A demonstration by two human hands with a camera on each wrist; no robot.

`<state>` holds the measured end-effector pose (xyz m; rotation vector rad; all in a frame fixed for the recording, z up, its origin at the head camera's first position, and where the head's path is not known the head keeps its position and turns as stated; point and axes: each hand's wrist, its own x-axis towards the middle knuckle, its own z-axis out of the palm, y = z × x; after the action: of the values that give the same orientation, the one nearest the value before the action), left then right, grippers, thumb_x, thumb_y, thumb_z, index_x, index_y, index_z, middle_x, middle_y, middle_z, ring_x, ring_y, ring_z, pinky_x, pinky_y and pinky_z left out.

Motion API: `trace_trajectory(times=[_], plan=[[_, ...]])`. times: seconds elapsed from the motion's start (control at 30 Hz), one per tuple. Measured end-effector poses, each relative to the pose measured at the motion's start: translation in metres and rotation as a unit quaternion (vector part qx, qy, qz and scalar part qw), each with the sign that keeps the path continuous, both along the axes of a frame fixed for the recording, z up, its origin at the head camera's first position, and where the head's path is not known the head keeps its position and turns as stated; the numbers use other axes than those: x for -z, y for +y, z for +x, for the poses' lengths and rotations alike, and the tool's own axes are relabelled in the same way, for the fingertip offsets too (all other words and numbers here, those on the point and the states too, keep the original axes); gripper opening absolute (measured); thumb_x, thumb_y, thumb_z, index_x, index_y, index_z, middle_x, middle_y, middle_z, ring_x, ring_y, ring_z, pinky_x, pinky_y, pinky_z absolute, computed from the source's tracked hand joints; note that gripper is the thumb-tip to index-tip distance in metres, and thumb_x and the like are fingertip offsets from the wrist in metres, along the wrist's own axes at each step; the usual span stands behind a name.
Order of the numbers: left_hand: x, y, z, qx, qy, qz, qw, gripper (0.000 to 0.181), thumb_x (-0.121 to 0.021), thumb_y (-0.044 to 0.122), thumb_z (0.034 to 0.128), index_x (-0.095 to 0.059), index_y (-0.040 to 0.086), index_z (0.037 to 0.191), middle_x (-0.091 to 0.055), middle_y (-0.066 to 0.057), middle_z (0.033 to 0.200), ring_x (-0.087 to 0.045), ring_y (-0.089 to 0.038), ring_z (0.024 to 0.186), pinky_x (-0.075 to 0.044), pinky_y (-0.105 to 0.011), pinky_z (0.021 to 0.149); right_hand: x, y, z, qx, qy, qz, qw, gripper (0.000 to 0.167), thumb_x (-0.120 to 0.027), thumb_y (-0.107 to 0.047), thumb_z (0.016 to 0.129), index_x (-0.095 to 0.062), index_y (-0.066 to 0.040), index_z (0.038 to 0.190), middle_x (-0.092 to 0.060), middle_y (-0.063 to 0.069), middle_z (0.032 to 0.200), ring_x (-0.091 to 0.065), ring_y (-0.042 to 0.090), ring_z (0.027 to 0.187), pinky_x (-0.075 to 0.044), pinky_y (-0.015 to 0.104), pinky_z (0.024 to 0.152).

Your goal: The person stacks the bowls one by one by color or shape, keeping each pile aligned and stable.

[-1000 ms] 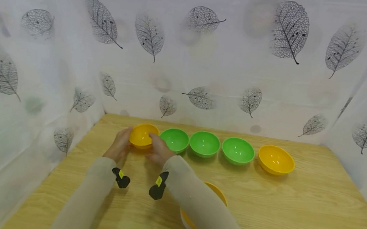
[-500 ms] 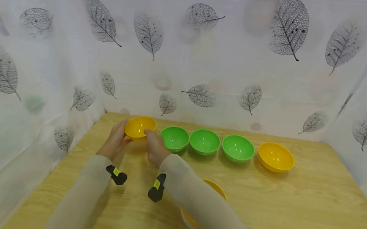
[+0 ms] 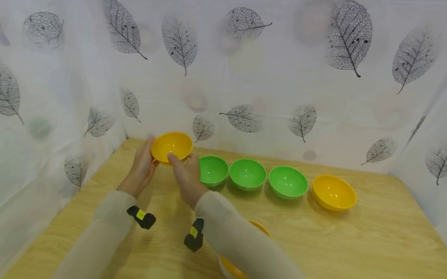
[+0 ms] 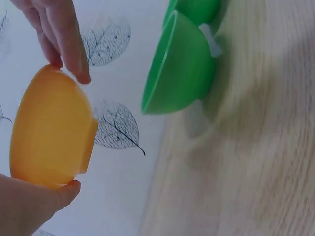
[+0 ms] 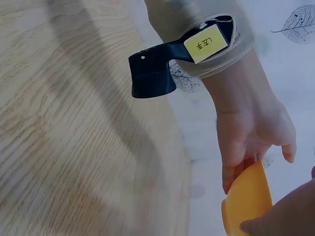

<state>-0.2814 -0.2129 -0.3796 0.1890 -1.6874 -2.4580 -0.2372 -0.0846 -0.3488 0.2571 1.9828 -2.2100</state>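
A yellow bowl (image 3: 172, 147) is held up off the table between my two hands, tilted with its opening toward the head camera. My left hand (image 3: 139, 168) grips its left side; in the left wrist view a digit reaches under the bowl (image 4: 51, 130). My right hand (image 3: 186, 174) holds the right side, its thumb across the front near the rim. In the right wrist view, the left hand (image 5: 251, 123) has its fingers against the bowl (image 5: 248, 201). Just right of the held bowl stands a green bowl (image 3: 213, 171), partly covered by the right hand.
Two more green bowls (image 3: 247, 175) and a yellow bowl (image 3: 334, 192) continue the row along the back of the wooden table (image 3: 358, 268). Under the right forearm, largely hidden, sits a yellow bowl-like thing with a white outer edge (image 3: 234, 273). A leaf-print curtain (image 3: 213, 87) surrounds the table.
Both hands have lifted the yellow bowl from the left end of the row, raising it and tilting it. The other bowls stay in place.
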Motion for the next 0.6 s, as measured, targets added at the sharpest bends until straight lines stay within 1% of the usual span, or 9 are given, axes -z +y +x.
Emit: trace_trajectory(times=[0.13,0.23,0.33,0.4,0.5,0.6], plan=[[-0.011,0.003,0.008,-0.020,0.029,-0.006,0.9994,0.031,-0.037,0.036,0.1035,-0.049,0.010,0.114,-0.051,0.003,0.106,-0.049,-0.009,0.099,-0.043,-0.025,0.091,-0.010,0.005,0.005,-0.015,0.006,-0.026,0.9995,0.072,-0.072,-0.028,0.086,-0.035,-0.004,0.142,-0.040,0.013,0.145,-0.042,0.029,0.132,-0.034,0.045,0.111],[-0.020,0.003,0.015,-0.027,0.043,-0.009,0.9987,0.027,-0.035,0.031,0.1048,-0.049,0.011,0.115,-0.050,0.002,0.107,-0.048,-0.009,0.098,-0.044,-0.024,0.086,-0.017,0.011,0.009,-0.032,0.020,-0.050,0.9980,0.072,-0.073,-0.023,0.085,-0.035,-0.004,0.143,-0.037,0.013,0.148,-0.040,0.030,0.134,-0.035,0.045,0.111],[-0.025,0.002,0.022,-0.024,0.052,-0.008,0.9983,0.034,-0.032,0.033,0.1051,-0.049,0.009,0.122,-0.051,0.001,0.114,-0.048,-0.011,0.101,-0.044,-0.025,0.086,-0.021,0.017,0.014,-0.050,0.042,-0.059,0.9961,0.071,-0.073,-0.019,0.085,-0.034,-0.004,0.143,-0.035,0.012,0.149,-0.039,0.030,0.134,-0.038,0.044,0.109],[-0.026,0.003,0.026,-0.014,0.055,-0.017,0.9982,0.038,-0.031,0.035,0.1051,-0.047,0.008,0.127,-0.051,-0.001,0.119,-0.048,-0.012,0.105,-0.044,-0.025,0.088,-0.021,0.022,0.017,-0.055,0.058,-0.057,0.9952,0.069,-0.073,-0.017,0.086,-0.034,-0.005,0.142,-0.034,0.011,0.149,-0.039,0.030,0.134,-0.039,0.043,0.108],[-0.024,0.007,0.033,0.014,0.063,-0.031,0.9974,0.047,-0.028,0.038,0.1055,-0.041,0.007,0.138,-0.050,-0.002,0.128,-0.047,-0.013,0.112,-0.042,-0.027,0.094,-0.019,0.032,0.022,-0.059,0.073,-0.051,0.9942,0.070,-0.071,-0.017,0.087,-0.032,-0.007,0.143,-0.032,0.011,0.150,-0.040,0.030,0.133,-0.040,0.044,0.107],[-0.023,0.012,0.040,0.044,0.074,-0.038,0.9956,0.048,-0.029,0.034,0.1058,-0.036,0.005,0.144,-0.049,-0.001,0.131,-0.046,-0.014,0.116,-0.042,-0.028,0.096,-0.020,0.044,0.026,-0.062,0.079,-0.045,0.9939,0.069,-0.070,-0.017,0.088,-0.031,-0.007,0.144,-0.032,0.013,0.150,-0.042,0.030,0.132,-0.041,0.046,0.106]])
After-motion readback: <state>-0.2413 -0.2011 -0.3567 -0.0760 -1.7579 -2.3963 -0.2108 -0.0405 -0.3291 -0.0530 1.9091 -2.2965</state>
